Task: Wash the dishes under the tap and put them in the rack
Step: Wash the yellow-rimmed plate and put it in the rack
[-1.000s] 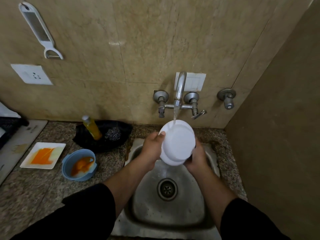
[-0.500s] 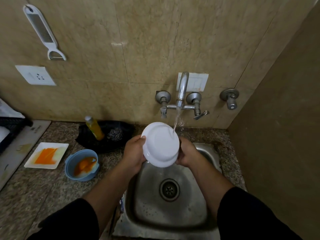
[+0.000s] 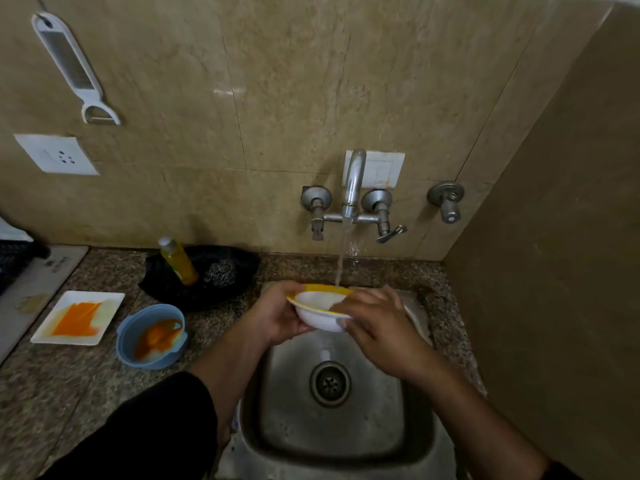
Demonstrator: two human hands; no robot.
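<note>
A small white bowl (image 3: 321,322) with a yellow-stained rim sits between the two hands, held mouth-up and a little tilted above the sink (image 3: 332,431), with the stream from the tap (image 3: 353,181) falling onto its far rim just beyond the right hand's knuckles. The left hand (image 3: 277,317) cups it from its own side, fingers curled under the wall and thumb up at the rim. The right hand (image 3: 379,329) closes over the opposite edge, fingers bent across rim and outer wall, though blur hides exactly how they lie. The bowl looks light, stiff and smooth, probably ceramic or melamine, so wet it will likely be slick and could chip if it dropped into the steel basin below. The safest hold seems to be the flared lip pinched by a thumb with fingers beneath the base, one hand supporting while the other rubs. Well out past the left hand, on the counter, wait a blue bowl (image 3: 152,337) and a square white plate (image 3: 78,317), both smeared orange, with a soap bottle (image 3: 178,261) beyond them. No rack can be made out for certain
</note>
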